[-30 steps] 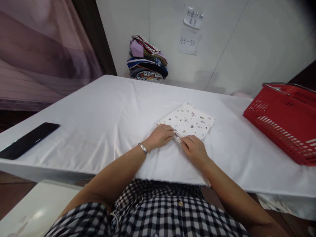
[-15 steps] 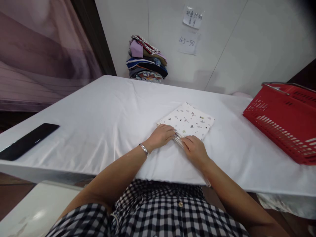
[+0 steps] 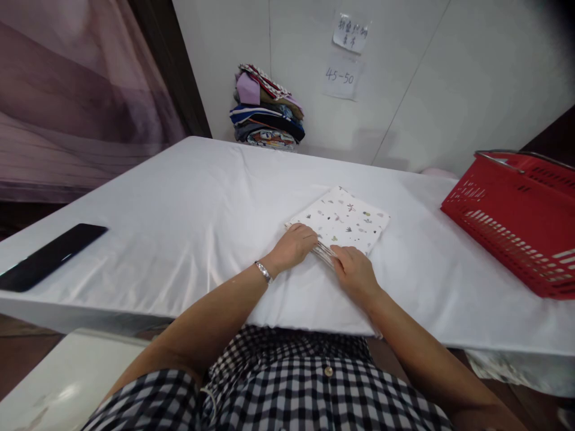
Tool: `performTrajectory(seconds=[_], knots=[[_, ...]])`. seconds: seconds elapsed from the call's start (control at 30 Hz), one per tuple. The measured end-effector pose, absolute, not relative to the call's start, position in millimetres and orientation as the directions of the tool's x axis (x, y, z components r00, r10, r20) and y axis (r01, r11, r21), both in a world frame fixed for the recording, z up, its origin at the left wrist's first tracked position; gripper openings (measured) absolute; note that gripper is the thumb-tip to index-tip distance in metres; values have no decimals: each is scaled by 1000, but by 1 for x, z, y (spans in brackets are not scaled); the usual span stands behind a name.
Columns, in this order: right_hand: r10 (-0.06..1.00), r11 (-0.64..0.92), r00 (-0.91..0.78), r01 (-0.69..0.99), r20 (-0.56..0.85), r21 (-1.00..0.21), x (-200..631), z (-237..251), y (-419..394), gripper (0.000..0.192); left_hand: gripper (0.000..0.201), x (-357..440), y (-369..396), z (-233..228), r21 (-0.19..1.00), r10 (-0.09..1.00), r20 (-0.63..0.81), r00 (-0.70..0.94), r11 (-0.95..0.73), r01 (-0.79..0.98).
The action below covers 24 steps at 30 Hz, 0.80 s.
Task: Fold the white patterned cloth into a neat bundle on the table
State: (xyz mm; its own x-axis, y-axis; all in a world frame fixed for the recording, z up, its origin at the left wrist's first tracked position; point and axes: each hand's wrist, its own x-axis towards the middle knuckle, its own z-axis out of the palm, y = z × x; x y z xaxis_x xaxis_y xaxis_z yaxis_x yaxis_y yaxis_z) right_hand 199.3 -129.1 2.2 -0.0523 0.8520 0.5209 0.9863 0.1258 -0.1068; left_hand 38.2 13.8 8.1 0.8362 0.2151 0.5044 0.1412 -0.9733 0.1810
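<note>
A folded white cloth (image 3: pixel 344 215) with a small plant print lies on the white-covered table, one edge facing me. Its layers show stacked along that near edge. My left hand (image 3: pixel 296 242), with a silver bracelet at the wrist, is closed on the left part of this edge. Farther right along the same edge, my right hand (image 3: pixel 354 269) pinches the layers between thumb and fingers. The undersides of the fingers are hidden by the hands and cloth.
A red plastic basket (image 3: pixel 516 221) with a metal handle stands at the right. On the left lies a flat black object (image 3: pixel 49 257). Folded fabrics (image 3: pixel 267 111) are piled by the back wall, below paper signs (image 3: pixel 345 57). The white tablecloth (image 3: pixel 179 209) has wrinkles.
My fingers have shifted very slightly along the near edge, and the stacked layers between the hands show a little more clearly. The cloth stays in place.
</note>
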Motion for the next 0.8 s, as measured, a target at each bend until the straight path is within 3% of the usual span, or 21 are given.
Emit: performTrajectory(seconds=[0.33,0.8], knots=[[887,149,-91,984,452,-95,199,6,-131,23,20,40,14,6,178,239,490,838,-969,172],[843,152,-87,985,530,-80,198,5,-130,23,19,32,12,10,273,247,462,852,-953,129]])
